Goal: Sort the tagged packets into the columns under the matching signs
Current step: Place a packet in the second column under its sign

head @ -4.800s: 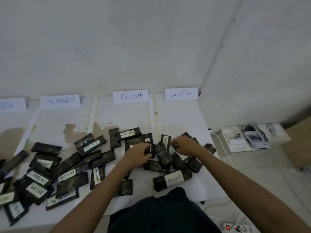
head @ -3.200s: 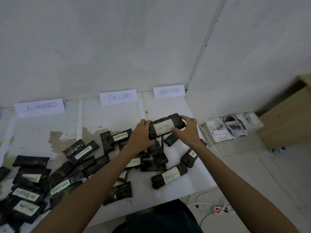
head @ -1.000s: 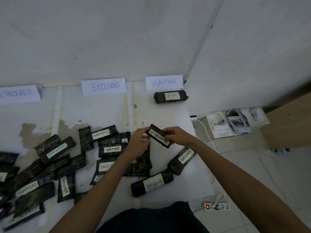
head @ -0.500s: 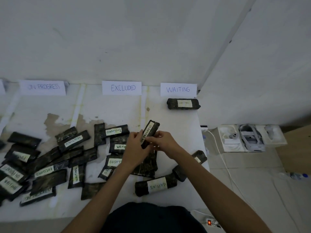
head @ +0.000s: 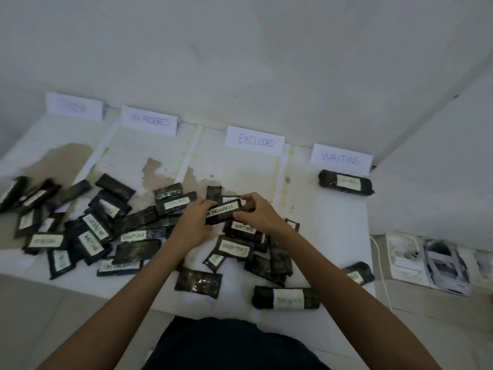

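- held packet point(head: 223, 211), tag ON PROGRESS: near upright half a second ago, now near level, tag facing up
- left hand point(head: 193, 225) grips its left end, right hand point(head: 257, 213) pinches its right end, over the worktop point(head: 333, 236) middle
- four signs on the back edge: leftmost sign point(head: 74, 106) (blurred), ON PROGRESS sign point(head: 149, 124), EXCLUDED sign point(head: 255, 141), WAITING sign point(head: 341, 159)
- one sorted packet point(head: 346, 182) at the back right corner
- loose pile point(head: 106, 222): roughly two dozen; overlaps block an exact count

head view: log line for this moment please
step: sorting | held: on progress packet | left hand: grips it | right hand: grips it | done: lone packet under waiting sign | rest: unsorted pile
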Demonstrator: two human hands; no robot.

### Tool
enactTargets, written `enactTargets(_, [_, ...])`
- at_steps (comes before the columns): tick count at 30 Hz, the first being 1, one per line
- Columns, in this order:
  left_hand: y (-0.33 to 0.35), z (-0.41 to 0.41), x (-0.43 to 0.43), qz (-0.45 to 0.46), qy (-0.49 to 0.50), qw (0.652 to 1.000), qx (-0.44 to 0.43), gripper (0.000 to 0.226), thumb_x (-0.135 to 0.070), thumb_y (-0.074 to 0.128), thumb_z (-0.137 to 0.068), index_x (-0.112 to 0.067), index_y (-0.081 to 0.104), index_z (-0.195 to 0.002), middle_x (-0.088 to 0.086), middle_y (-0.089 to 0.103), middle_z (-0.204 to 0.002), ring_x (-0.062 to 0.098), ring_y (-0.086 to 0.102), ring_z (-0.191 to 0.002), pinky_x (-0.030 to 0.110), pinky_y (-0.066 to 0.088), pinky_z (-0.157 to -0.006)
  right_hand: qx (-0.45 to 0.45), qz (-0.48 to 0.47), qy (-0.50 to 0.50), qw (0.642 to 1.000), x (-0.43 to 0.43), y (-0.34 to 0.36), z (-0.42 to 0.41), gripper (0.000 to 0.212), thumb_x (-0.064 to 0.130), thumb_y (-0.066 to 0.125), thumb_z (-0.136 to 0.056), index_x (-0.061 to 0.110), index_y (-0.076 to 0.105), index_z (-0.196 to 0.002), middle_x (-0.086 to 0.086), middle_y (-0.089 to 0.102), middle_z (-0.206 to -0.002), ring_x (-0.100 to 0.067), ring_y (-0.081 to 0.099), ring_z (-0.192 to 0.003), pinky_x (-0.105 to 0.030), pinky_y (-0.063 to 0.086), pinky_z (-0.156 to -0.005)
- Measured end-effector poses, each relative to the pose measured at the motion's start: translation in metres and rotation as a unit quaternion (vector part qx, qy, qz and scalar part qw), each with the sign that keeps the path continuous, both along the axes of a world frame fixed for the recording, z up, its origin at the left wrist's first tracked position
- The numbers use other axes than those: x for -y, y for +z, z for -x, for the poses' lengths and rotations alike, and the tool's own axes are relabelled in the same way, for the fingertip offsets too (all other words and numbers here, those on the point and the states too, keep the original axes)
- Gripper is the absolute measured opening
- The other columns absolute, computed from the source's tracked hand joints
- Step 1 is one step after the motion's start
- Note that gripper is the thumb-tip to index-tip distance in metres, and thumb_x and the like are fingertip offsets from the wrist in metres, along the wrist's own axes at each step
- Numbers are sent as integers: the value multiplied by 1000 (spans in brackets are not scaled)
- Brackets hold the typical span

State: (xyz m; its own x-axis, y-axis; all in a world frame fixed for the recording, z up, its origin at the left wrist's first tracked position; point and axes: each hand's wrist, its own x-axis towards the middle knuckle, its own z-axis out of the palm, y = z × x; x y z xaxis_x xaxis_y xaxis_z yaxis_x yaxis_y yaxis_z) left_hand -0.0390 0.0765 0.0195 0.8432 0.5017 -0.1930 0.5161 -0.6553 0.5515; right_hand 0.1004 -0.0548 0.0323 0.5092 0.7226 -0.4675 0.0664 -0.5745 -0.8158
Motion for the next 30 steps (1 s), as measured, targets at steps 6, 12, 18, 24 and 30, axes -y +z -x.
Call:
enactTargets(6, [2,29,-97,-44,4,999,3,55,5,65,-70,-11,52,-121,8,46,-115,27,49,-107,42,48,-91,104,8,44,994,-73,0,20,41,24,65,-85,16,51,-123,-4,59,-116,-16,54,-98,-26,41,-78])
enactTargets(12, [-7,33,-195,-120,-52,991,-12,47,3,63,-74,-7,53,-119,14,47,-116,33,47,-103,46,48,-82,157,9,51,986,-149,-14,34,40,20,62,-85,13,53,-123,-8,57,-118,-19,55,-101,-31,47,-87])
enactTargets(18, [-26,14,-263,-185,-87,978,-38,46,2,61,-74,-8,55,-119,16,51,-113,36,47,-102,44,42,-80,170,17,26,985,-218,-34,39,41,16,59,-84,14,52,-124,-9,54,-119,-21,52,-107,-38,46,-95])
enactTargets(24, [-60,-32,-316,-186,-102,977,-26,48,1,61,-77,-4,52,-124,20,50,-117,38,47,-104,43,42,-79,189,24,11,982,-274,-71,17,52,14,59,-84,15,46,-134,-11,49,-132,-26,46,-122,-41,41,-103])
enactTargets(30, [-92,-70,-359,-155,-119,981,-3,54,8,62,-74,-2,51,-126,20,50,-119,37,47,-105,45,42,-84,211,21,9,977,-299,-107,-6,49,12,57,-86,13,48,-134,-13,46,-134,-30,43,-124,-42,37,-106])
